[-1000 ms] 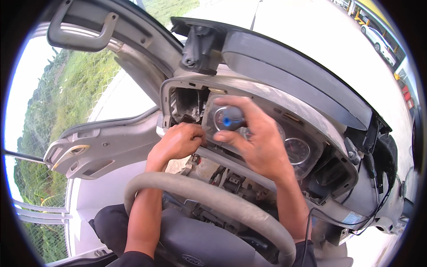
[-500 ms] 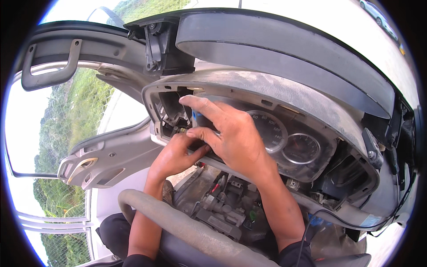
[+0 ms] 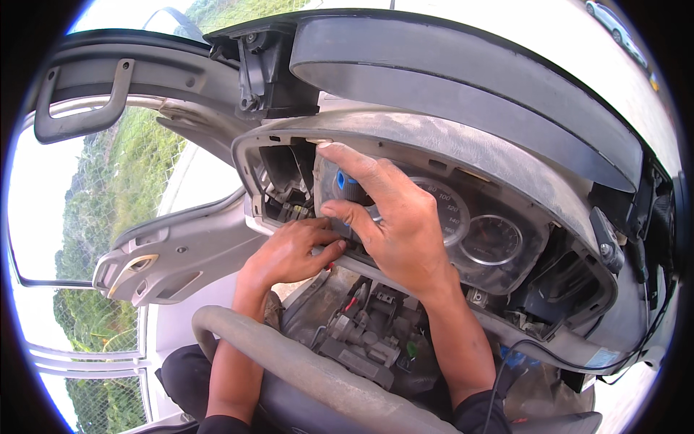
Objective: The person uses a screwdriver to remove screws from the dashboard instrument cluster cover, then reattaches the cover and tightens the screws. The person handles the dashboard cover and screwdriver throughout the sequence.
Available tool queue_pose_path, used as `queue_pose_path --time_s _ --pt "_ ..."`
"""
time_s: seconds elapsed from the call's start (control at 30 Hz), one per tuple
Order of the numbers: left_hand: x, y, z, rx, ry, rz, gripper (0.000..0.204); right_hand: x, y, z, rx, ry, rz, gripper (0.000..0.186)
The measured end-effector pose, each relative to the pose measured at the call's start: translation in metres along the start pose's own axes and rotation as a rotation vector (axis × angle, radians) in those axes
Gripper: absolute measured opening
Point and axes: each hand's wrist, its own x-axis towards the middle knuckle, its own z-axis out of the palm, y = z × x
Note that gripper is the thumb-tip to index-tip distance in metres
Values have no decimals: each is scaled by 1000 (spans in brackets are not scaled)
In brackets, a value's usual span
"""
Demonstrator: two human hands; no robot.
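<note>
In the head view, my right hand [image 3: 390, 224] is at the left part of the instrument cluster [image 3: 488, 267], thumb and forefinger around the blue-and-black handle of a screwdriver [image 3: 350, 186]. Its shaft points down toward the cluster's lower edge. My left hand [image 3: 293, 249] is just below and left, fingers curled against that lower edge; what they grip, if anything, is hidden. Left of the cluster is an uncovered recess [image 3: 282, 163] with connectors. Below lie exposed brackets and mechanisms [image 3: 365, 340], partly behind my forearms.
The steering wheel rim [image 3: 303, 354] crosses in front of my forearms. A long dark trim panel [image 3: 448, 72] lies above the dashboard [image 3: 463, 141]. A door [image 3: 166, 260] stands open at left. A black cable [image 3: 549, 362] hangs at right; a car [image 3: 614, 32] is outside.
The view has shifted. Since half a second ago, my right hand has moved slightly up and right with the screwdriver, uncovering more of its handle. My left hand stays at the cluster's lower edge.
</note>
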Motion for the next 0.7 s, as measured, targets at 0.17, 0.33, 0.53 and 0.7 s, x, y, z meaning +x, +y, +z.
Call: queue_pose_path --time_s 0.17,0.33,0.53,0.7 --pt "-2 -2 1 -111 5 -12 32 -3 -1 2 -53 -30 -8 69" --pt "-4 0 -2 -126 -8 -38 30 -3 0 4 -47 -39 -1 70" --pt "-8 5 -3 -142 5 -25 29 -6 0 9 -91 -88 7 70" --pt "-7 2 0 -121 18 -52 31 -8 -2 6 -164 -113 14 71"
